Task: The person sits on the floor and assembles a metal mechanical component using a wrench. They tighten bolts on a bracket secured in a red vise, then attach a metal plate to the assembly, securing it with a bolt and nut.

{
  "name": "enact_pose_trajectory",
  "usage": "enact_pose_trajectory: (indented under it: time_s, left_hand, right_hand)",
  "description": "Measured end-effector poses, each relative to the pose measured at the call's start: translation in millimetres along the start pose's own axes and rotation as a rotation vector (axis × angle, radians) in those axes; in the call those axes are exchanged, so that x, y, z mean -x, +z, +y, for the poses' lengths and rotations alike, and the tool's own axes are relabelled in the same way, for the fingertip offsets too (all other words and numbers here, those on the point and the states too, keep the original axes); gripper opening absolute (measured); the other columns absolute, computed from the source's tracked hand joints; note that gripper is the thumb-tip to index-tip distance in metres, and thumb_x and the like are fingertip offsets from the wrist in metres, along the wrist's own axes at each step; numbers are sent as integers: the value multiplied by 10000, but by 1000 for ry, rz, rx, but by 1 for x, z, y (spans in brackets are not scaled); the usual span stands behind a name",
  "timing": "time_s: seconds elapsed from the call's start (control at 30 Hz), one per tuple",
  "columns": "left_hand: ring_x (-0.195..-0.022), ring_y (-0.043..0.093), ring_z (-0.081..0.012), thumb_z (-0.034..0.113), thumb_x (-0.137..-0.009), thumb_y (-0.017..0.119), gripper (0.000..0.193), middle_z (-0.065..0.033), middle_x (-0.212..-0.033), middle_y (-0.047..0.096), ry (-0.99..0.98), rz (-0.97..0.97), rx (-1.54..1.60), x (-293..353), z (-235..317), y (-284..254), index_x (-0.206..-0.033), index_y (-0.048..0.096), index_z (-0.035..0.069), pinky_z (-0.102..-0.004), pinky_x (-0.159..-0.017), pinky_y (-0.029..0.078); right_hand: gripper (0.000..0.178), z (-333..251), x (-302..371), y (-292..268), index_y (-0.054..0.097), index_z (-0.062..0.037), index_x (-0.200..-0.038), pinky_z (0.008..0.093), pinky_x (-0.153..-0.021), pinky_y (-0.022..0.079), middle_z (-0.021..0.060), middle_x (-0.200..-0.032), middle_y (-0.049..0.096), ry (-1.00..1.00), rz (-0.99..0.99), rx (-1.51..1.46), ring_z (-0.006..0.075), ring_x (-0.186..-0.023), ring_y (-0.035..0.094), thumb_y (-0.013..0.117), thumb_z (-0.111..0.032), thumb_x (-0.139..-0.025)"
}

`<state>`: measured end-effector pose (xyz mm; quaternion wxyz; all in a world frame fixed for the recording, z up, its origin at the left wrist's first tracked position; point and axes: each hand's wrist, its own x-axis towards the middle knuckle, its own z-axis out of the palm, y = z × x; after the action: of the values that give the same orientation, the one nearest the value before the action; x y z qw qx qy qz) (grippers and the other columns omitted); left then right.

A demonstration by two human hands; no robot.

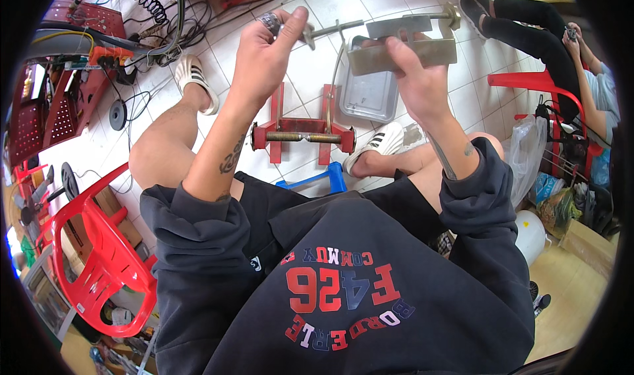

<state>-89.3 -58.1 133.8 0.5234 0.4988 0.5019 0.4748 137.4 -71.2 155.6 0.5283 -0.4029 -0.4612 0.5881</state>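
Metal bracket [401, 50], dull brass-grey and channel-shaped, is held up in front of the person, above the tiled floor [310, 65]. The right hand [416, 78] grasps it from below, thumb laid across its near face and fingers wrapped behind. A flat grey plate sits along the bracket's top edge. A thin rod [337, 26] runs sideways from the bracket toward the left, and a brass-coloured fitting [453, 13] shows at the bracket's far right end.

The left hand [264, 55] is raised at the same height, pinched shut on a knurled metal nut [271, 22] between thumb and fingers. The nut is close to the rod's left end; whether it touches the rod cannot be told.

Below the hands, on the floor between the person's feet, stands a red clamp frame [300, 134] with a threaded shaft [304, 137] lying across its two uprights. Just beyond it lies a grey metal tray [370, 98]. A blue part [317, 180] shows at the near side of the frame, close to the person's lap.

A red plastic chair [99, 263] stands at the person's left. Cables and red equipment [59, 91] crowd the far left floor. At the far right another person sits on a second red chair [535, 84], well apart from the work.
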Motion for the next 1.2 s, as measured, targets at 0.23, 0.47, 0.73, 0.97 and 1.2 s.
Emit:
enact_pose_trajectory:
  time_s: [0.23, 0.47, 0.73, 0.97, 1.2]
  left_hand:
    - [-775, 550, -38, 183, -896, 750, 181, 16, -813, 609, -75, -66, -203, 0, -7, 4, -954, 643, 49, -174, -619, 394]
    - [-558, 394, 1, 299, -749, 862, 469, 14, -897, 591, 163, 4, -103, -1, -5, 0, -1073, 637, 46, -181, -489, 321]
    - [-672, 495, -34, 320, -872, 771, 366, -14, -877, 657, 35, 52, 38, -2, 2, -4, -1039, 668, 12, -197, -583, 376]
    - [-691, 523, -40, 324, -898, 737, 319, 10, -766, 644, -112, -19, 115, -1, 5, -3, -998, 684, 25, -220, -650, 375]
    - [-635, 470, -11, 239, -854, 791, 328, 53, -763, 579, -31, -6, -60, 1, -5, 6, -1080, 661, 38, -193, -563, 356]
  right_hand:
    - [216, 6, 0, -7, 687, 41, -1039, 250, -793, 510, 83, -960, 723, -56, -48, 65, 113, -879, 653, 690, -138, -917]
    - [224, -2, -1, 2, 674, 40, -1072, 260, -819, 524, 77, -949, 719, -33, -12, -7, 115, -890, 661, 678, -132, -930]
    - [182, 2, 2, -6, 697, 30, -1004, 240, -764, 508, 62, -918, 723, -42, -59, 151, 95, -844, 646, 697, -125, -909]
    - [156, 5, 2, -7, 693, 29, -985, 247, -764, 508, 63, -921, 722, -33, -76, 72, 100, -843, 647, 700, -101, -901]
    - [181, -4, 2, 6, 665, 25, -1047, 274, -801, 526, 76, -989, 707, 17, -45, -116, 121, -879, 653, 678, -103, -919]
